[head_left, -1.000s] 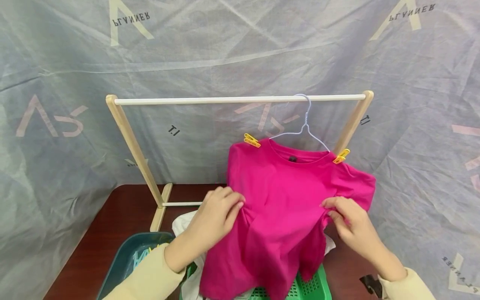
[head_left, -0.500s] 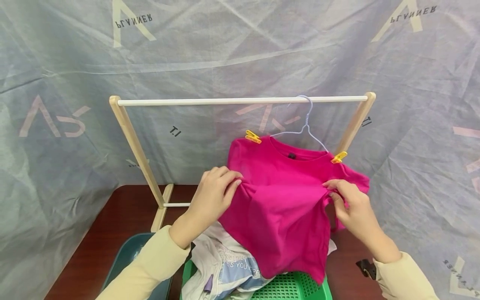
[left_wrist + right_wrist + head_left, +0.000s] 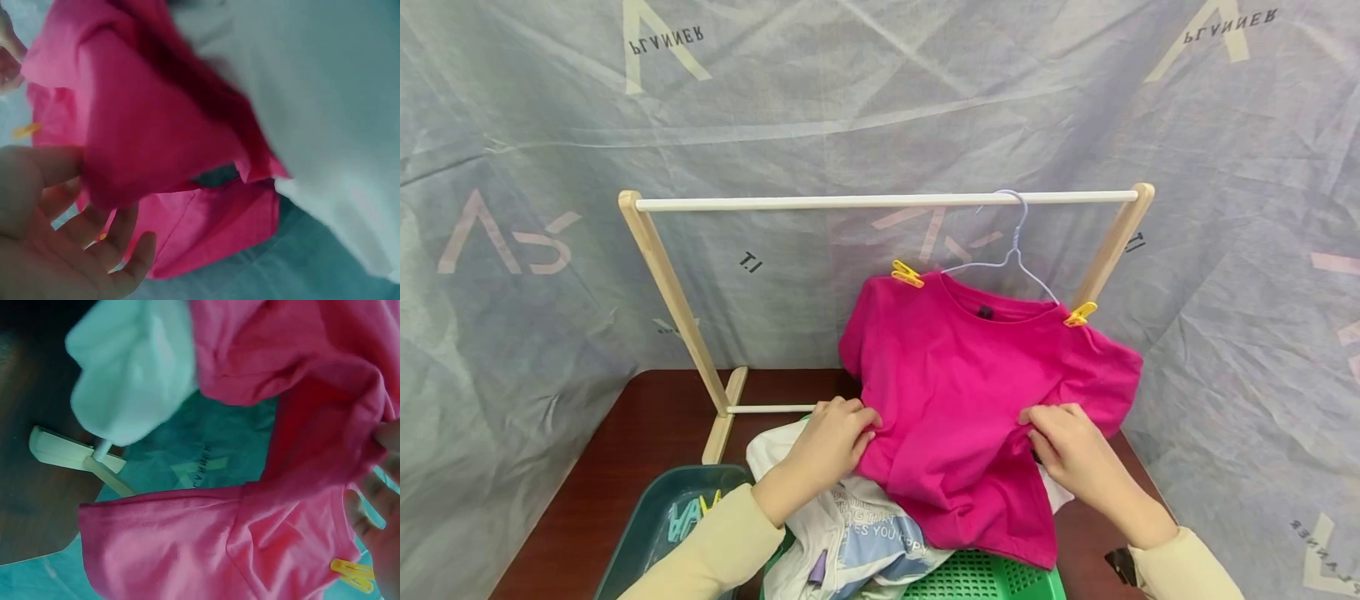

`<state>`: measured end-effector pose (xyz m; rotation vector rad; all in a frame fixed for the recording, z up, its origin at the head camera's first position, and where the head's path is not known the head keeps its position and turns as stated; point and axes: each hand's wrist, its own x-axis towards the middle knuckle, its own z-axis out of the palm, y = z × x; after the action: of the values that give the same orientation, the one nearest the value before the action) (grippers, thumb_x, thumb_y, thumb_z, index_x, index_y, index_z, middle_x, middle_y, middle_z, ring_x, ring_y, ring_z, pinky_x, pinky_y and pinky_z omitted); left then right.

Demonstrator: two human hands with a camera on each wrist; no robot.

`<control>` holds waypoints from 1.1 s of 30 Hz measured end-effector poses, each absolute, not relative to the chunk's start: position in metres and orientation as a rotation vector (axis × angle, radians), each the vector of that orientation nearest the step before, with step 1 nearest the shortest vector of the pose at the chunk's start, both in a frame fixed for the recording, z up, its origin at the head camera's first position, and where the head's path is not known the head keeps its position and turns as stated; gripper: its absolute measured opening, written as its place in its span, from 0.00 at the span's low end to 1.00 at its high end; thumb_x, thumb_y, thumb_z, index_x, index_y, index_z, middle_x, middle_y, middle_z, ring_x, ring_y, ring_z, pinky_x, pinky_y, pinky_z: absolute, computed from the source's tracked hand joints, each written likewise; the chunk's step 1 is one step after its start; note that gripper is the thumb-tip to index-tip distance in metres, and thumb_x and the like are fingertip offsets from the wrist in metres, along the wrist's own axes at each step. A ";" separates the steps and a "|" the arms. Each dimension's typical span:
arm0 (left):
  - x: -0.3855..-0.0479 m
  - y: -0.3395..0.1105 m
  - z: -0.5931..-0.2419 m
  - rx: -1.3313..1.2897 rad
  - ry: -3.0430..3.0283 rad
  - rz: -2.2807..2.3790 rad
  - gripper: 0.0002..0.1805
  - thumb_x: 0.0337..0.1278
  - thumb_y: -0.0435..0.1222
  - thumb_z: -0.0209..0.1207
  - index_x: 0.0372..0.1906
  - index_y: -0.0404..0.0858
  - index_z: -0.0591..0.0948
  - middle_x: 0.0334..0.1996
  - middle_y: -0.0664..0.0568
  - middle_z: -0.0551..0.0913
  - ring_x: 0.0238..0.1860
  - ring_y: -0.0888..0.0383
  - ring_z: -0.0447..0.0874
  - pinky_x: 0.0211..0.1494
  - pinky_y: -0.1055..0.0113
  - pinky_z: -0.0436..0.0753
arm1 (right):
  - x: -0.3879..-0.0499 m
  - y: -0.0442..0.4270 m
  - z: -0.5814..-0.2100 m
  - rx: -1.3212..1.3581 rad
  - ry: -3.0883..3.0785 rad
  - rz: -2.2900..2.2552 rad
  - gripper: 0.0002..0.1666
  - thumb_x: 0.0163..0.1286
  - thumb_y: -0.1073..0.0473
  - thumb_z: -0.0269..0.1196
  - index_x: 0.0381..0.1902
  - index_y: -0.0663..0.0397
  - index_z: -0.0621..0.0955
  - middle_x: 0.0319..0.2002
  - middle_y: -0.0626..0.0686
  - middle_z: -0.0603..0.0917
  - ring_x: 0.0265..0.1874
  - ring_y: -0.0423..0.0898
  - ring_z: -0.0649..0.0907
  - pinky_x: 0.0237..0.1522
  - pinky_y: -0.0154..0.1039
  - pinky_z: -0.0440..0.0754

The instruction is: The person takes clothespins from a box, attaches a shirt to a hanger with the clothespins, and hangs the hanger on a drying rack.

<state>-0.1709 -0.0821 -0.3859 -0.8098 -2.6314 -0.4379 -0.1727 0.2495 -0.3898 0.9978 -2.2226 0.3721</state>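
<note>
Both left hand (image 3: 831,442) and right hand (image 3: 1078,454) pinch magenta T-shirt (image 3: 973,375); at six o'clock it partly screens green basket (image 3: 973,579).

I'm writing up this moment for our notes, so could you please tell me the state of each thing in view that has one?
Rack: upright
Hanger: hooked on the rack
Shirt: hung up, creased
Yellow pegs: clipped on the shirt's shoulders
Left hand: pinching the shirt
Right hand: pinching the shirt
Clothes: heaped, crumpled
Basket: partly covered by clothes
Tray: holding loose pegs, partly hidden
</note>
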 end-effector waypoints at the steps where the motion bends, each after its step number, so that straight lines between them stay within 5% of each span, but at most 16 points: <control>1: -0.171 -0.082 -0.390 -0.820 -2.655 -0.409 0.05 0.49 0.36 0.62 0.34 0.46 0.82 0.31 0.56 0.80 0.35 0.55 0.76 0.40 0.61 0.69 | -0.171 0.249 -0.392 1.019 -2.238 0.356 0.10 0.66 0.60 0.49 0.36 0.55 0.78 0.30 0.46 0.81 0.29 0.41 0.79 0.37 0.36 0.66; 5: -0.168 -0.081 -0.400 -0.867 -2.763 -0.341 0.13 0.47 0.46 0.64 0.37 0.46 0.81 0.35 0.54 0.80 0.42 0.52 0.76 0.44 0.59 0.69 | -0.162 0.247 -0.403 1.056 -2.326 0.294 0.21 0.47 0.68 0.56 0.42 0.49 0.80 0.37 0.44 0.82 0.34 0.41 0.79 0.37 0.35 0.66; 10: -0.164 -0.078 -0.406 -0.902 -2.848 -0.254 0.25 0.35 0.54 0.68 0.41 0.46 0.80 0.36 0.53 0.78 0.41 0.51 0.74 0.43 0.58 0.68 | -0.148 0.242 -0.416 0.992 -2.459 0.264 0.29 0.47 0.49 0.70 0.48 0.46 0.78 0.42 0.42 0.81 0.39 0.38 0.79 0.39 0.36 0.68; 15: -0.164 -0.075 -0.418 -0.895 -2.865 -0.141 0.29 0.28 0.48 0.73 0.44 0.48 0.78 0.40 0.51 0.76 0.42 0.51 0.73 0.46 0.55 0.68 | -0.139 0.240 -0.432 0.979 -2.537 0.226 0.55 0.31 0.31 0.71 0.57 0.52 0.72 0.51 0.48 0.77 0.46 0.43 0.76 0.42 0.40 0.69; 22: -0.164 -0.074 -0.428 -0.862 -2.815 -0.160 0.25 0.29 0.39 0.72 0.42 0.47 0.78 0.36 0.50 0.76 0.38 0.50 0.75 0.43 0.55 0.66 | -0.132 0.236 -0.454 0.986 -2.652 0.072 0.79 0.15 0.26 0.72 0.68 0.54 0.59 0.64 0.53 0.66 0.53 0.48 0.70 0.42 0.45 0.67; 28: -0.167 -0.074 -0.430 -0.843 -2.831 -0.236 0.20 0.33 0.37 0.69 0.40 0.46 0.79 0.33 0.51 0.78 0.35 0.50 0.79 0.41 0.55 0.67 | -0.129 0.234 -0.468 0.964 -2.671 0.011 0.85 0.09 0.31 0.76 0.69 0.57 0.55 0.65 0.57 0.64 0.55 0.54 0.69 0.47 0.53 0.68; 33: -0.170 -0.072 -0.430 -0.831 -2.831 -0.256 0.16 0.37 0.36 0.68 0.38 0.47 0.81 0.31 0.52 0.80 0.37 0.55 0.80 0.41 0.56 0.67 | -0.129 0.233 -0.476 0.948 -2.620 -0.040 0.79 0.15 0.38 0.77 0.68 0.59 0.57 0.64 0.58 0.65 0.55 0.55 0.69 0.47 0.56 0.67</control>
<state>-0.1696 -0.0725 -0.4303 -0.8310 -2.8312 -0.2563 -0.1293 0.2333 -0.4755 0.9481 -2.6204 -0.0403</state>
